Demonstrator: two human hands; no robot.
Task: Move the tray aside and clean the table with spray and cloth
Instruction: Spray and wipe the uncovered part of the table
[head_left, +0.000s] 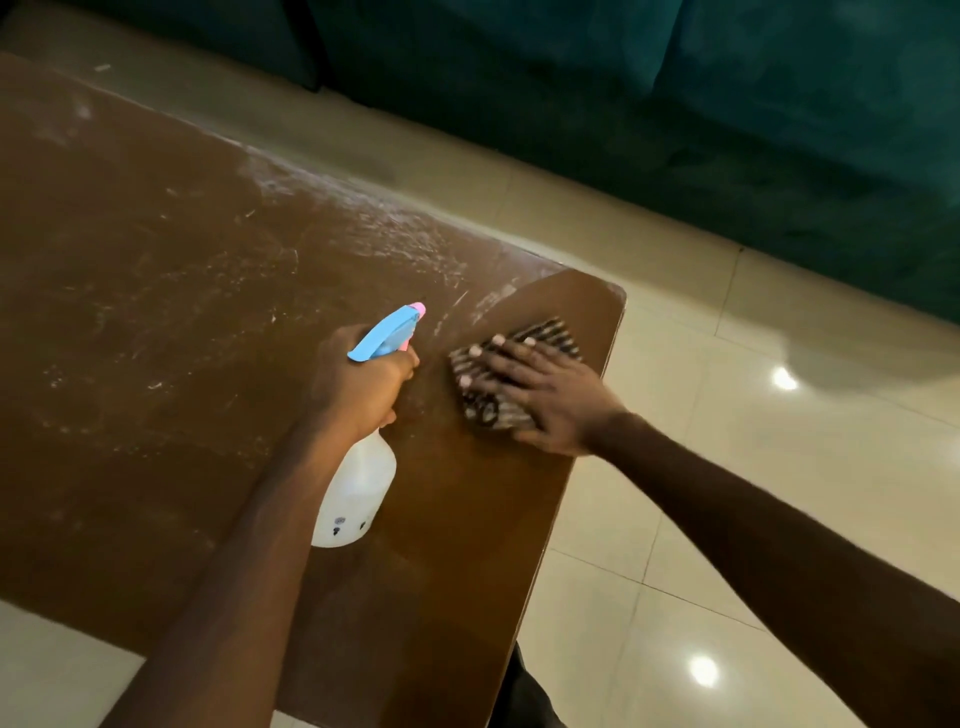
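Note:
A brown wooden table (156, 270) fills the left and middle, streaked with white dust and spray marks along its far edge. My left hand (358, 384) grips the neck of a white spray bottle (353, 493) with a blue trigger and pink nozzle, held above the table and pointing away from me. My right hand (540, 395) lies flat, fingers spread, pressing a folded dark striped cloth (483, 408) onto the table near its right corner. The wood around the cloth looks darker and free of streaks. No tray is in view.
Glossy cream floor tiles (753, 467) surround the table on the right and at the back. A dark teal sofa (675, 104) runs along the far side. The table's right corner (618, 296) is rounded, close to the cloth.

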